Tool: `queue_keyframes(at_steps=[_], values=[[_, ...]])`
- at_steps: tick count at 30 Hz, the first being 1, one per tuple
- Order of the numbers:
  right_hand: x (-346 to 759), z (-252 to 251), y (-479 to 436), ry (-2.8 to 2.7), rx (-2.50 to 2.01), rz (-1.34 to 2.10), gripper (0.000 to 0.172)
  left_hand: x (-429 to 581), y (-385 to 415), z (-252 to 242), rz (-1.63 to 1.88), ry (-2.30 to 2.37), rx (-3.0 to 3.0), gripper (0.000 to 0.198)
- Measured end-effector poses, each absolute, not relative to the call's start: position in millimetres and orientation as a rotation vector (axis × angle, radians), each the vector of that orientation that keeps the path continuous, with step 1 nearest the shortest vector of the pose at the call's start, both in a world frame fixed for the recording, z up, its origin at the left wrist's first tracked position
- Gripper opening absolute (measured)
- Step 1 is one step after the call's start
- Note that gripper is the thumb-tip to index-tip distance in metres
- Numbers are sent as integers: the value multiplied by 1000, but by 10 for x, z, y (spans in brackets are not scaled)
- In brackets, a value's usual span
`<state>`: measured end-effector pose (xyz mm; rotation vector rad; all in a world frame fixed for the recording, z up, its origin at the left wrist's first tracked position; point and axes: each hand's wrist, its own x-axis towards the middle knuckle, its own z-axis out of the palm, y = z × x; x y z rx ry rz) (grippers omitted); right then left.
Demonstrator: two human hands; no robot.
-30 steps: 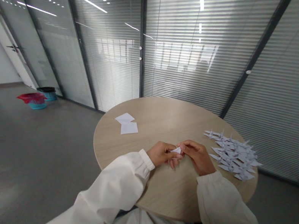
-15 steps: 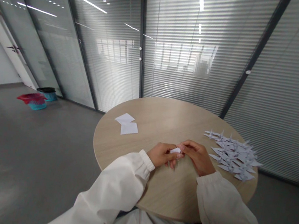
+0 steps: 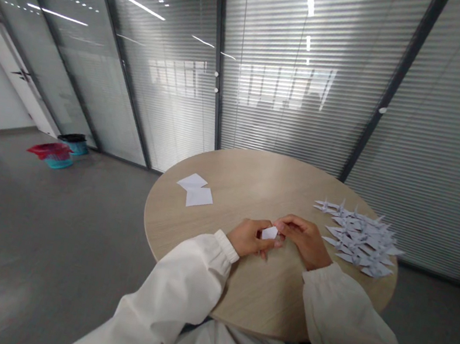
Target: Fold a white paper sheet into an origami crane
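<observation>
A small folded piece of white paper (image 3: 269, 233) is held between my two hands, just above the table. My left hand (image 3: 247, 237) grips it from the left, thumb along its lower edge. On the other side my right hand (image 3: 303, 239) pinches its right end with the fingertips. The fingers hide part of the paper, so its full shape does not show. To the right lies a heap of folded white paper cranes (image 3: 358, 239). Two white paper sheets (image 3: 199, 196) rest on the left part of the table, one overlapping the other.
The round wooden table (image 3: 257, 171) stands close to a glass wall with blinds (image 3: 286, 128). On the floor at the left are a bin with a red liner (image 3: 55, 155) and a bin with a black liner (image 3: 77, 144).
The folded paper shows a larger face between my hands, as the left thumb has moved slightly lower. Both hands stay in nearly the same place.
</observation>
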<state>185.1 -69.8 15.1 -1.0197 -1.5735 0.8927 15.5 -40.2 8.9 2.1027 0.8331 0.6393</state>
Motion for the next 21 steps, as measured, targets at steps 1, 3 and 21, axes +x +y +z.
queue_keyframes(at_steps=[1,3,21], values=[[1850,150,-699,-1568,-1014,901,24,156,-403,88,640,830,2112,39],[1847,148,-700,-1551,-1001,928,23,157,-401,82,641,821,2121,39],[1854,126,-663,-1487,-1059,896,25,178,-371,28,745,748,1985,38]])
